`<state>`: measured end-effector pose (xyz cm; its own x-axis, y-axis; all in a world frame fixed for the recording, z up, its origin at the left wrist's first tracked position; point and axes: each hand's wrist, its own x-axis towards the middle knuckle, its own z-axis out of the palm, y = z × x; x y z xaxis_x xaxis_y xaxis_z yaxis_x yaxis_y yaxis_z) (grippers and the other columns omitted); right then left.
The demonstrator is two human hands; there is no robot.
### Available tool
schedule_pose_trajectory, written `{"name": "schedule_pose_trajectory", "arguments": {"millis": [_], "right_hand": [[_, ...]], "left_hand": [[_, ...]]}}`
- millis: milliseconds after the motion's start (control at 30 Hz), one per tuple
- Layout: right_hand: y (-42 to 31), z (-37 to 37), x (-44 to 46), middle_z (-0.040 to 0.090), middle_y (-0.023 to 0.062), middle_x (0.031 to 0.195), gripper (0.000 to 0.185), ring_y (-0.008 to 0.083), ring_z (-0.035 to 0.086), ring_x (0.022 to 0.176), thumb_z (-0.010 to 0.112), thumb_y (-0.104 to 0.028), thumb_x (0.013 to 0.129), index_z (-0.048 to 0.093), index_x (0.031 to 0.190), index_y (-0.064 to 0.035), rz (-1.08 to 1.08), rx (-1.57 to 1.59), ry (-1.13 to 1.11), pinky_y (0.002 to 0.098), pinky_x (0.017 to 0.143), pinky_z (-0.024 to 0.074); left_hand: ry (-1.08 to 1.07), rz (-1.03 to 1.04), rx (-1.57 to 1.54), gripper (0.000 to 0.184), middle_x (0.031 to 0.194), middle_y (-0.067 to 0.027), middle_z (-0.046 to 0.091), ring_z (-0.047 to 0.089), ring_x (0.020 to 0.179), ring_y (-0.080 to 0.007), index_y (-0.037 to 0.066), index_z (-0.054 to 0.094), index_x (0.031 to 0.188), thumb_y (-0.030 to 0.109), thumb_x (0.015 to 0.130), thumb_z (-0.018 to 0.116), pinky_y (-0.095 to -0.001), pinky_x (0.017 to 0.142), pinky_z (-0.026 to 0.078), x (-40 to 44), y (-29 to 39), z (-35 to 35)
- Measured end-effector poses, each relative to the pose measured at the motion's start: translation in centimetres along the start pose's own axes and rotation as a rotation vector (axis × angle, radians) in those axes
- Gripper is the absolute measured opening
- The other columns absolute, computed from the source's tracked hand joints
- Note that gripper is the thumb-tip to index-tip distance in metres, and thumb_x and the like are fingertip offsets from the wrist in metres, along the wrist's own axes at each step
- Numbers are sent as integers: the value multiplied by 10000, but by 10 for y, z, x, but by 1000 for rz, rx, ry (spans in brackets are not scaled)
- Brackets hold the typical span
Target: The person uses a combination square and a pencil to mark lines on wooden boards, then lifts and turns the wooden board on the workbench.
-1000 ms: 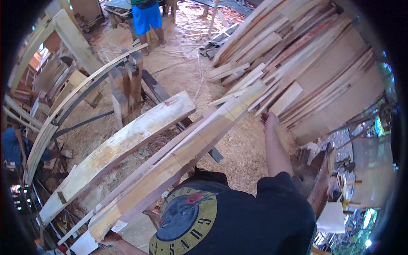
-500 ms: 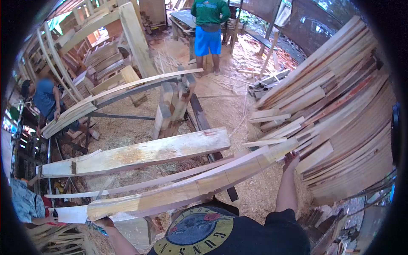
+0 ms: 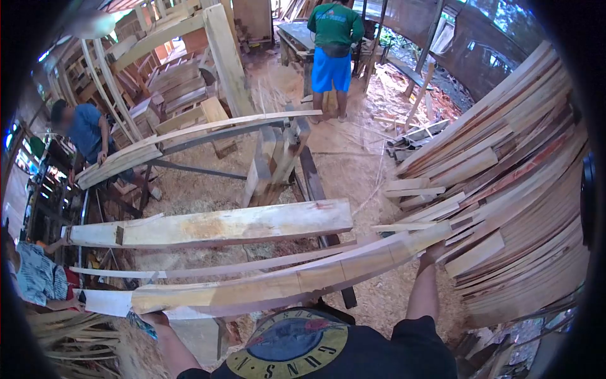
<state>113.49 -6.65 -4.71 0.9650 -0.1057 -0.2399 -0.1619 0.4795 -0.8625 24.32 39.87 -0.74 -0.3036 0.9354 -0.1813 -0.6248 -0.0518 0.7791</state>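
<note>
A long curved wooden beam (image 3: pixel 252 292) with pencil lines across it lies in front of my chest. My left hand (image 3: pixel 153 318) grips its underside near the left end, fingers mostly hidden; something blue shows beside that hand. At the right end, my right hand (image 3: pixel 433 254) holds the beam's lower edge, its fingertips hidden. Just beyond lies a thin curved strip (image 3: pixel 252 268), and past that a thick pale beam (image 3: pixel 240 223).
A person in blue shorts (image 3: pixel 331 69) stands at a table (image 3: pixel 297 35). Another person (image 3: pixel 88 129) is by a curved frame (image 3: pixel 208 129); a third (image 3: pixel 38 275) is at the left edge. Stacked planks (image 3: pixel 524 208) fill the right. Wood shavings cover the floor.
The view has turned and lifted, so the beam now lies nearly level across it. My right hand, apart from the beam with fingers spread earlier, is now against its right end.
</note>
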Motion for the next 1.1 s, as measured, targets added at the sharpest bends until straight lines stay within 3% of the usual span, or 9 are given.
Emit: {"name": "schedule_pose_trajectory", "arguments": {"millis": [100,233,267,533,667,833,933,967,1100], "right_hand": [[7,-11,13,613,121,1397,526,293,593,1244,403,-473,1042,573,1398,-125,-47,19,-78,457,1039,481],[22,-50,66,624,121,1334,557,315,600,1197,485,-531,987,575,1371,-138,104,139,-295,495,1001,494],[16,-46,62,625,120,1333,561,316,600,1197,487,-537,985,577,1370,-138,130,118,-275,498,1005,490],[0,4,31,633,110,1325,600,330,599,1202,496,-582,969,589,1362,-139,244,-100,-134,520,1033,461],[-6,8,25,637,106,1321,619,337,598,1204,500,-605,961,596,1358,-140,284,-172,-70,530,1048,446],[-29,-5,24,642,100,1315,644,346,597,1207,506,-634,951,604,1353,-141,318,-265,-1,544,1065,428],[-53,-17,33,645,96,1312,659,351,597,1209,510,-651,945,608,1350,-141,365,-343,7,552,1076,417],[-64,-22,40,646,95,1311,664,353,597,1210,511,-656,943,610,1349,-141,401,-387,3,554,1080,413],[-113,-21,73,656,113,1249,647,374,632,1108,558,-651,901,614,1320,-161,508,-610,-97,561,985,467]], "left_hand": [[23,-26,18,687,1425,-93,602,584,1302,-318,119,549,1431,631,997,405,-488,1130,457,6,0,-19],[-25,208,280,619,1381,-109,618,622,1242,-302,80,555,1404,538,993,488,-470,1096,492,-11,0,0],[-3,93,137,619,1369,-109,628,629,1233,-299,82,562,1394,544,987,495,-464,1086,500,-14,6,5],[151,251,44,554,1339,-93,653,620,1238,-286,97,593,1353,521,1020,467,-444,1089,482,30,-19,-42],[242,207,58,589,1327,-88,664,617,1243,-286,73,591,1351,543,1041,417,-420,1110,462,8,-13,-12],[169,161,127,564,1359,-94,649,610,1257,-296,105,585,1384,506,994,506,-500,1064,491,11,-8,-25],[203,-144,368,600,1388,-107,631,591,1282,-326,135,589,1394,556,977,497,-565,1061,472,-11,28,-8],[185,-242,467,688,1438,-125,599,558,1319,-371,154,578,1423,653,964,464,-644,1052,444,-5,40,-13],[-12,-626,620,925,1481,-173,566,527,1343,-434,114,584,1447,836,883,460,-699,1022,448,-3,108,23]]}}
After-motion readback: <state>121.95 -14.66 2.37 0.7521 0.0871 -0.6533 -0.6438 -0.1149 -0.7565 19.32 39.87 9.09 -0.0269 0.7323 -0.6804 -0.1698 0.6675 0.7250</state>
